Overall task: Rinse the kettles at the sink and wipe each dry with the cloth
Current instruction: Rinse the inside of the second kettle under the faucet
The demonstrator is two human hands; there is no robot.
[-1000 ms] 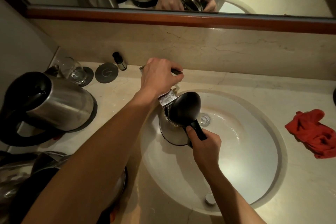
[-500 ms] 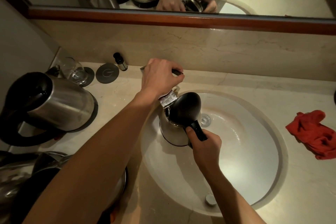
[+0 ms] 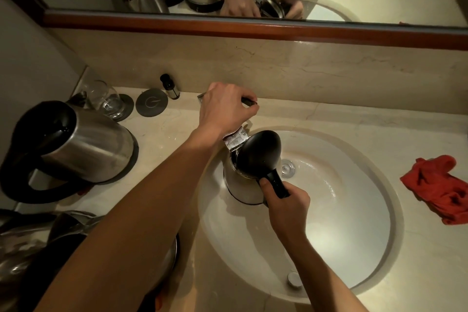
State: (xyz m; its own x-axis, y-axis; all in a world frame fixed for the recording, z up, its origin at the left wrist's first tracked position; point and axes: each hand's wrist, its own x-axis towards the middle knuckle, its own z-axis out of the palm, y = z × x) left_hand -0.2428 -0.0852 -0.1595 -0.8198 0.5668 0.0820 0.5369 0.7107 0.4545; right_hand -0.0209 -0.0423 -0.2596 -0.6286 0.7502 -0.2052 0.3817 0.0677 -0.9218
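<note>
A steel kettle [image 3: 236, 186] with a raised black lid stands in the left part of the white sink [image 3: 359, 248], its mouth under the tap spout [image 3: 235, 139]. My right hand [image 3: 287, 206] grips its black handle. My left hand [image 3: 225, 109] is closed over the tap handle behind the basin. A second steel kettle [image 3: 83, 144] with an open top sits on its base on the counter at left. A further kettle [image 3: 30, 246] lies at the lower left, partly hidden by my left arm. The red cloth [image 3: 438, 192] lies crumpled on the counter at right.
At the back left stand a glass [image 3: 105, 99] on a coaster, a round grey coaster [image 3: 151, 105] and a small dark bottle [image 3: 169, 85]. The mirror above reflects kettles and my hands. The sink drain [image 3: 288, 167] is uncovered.
</note>
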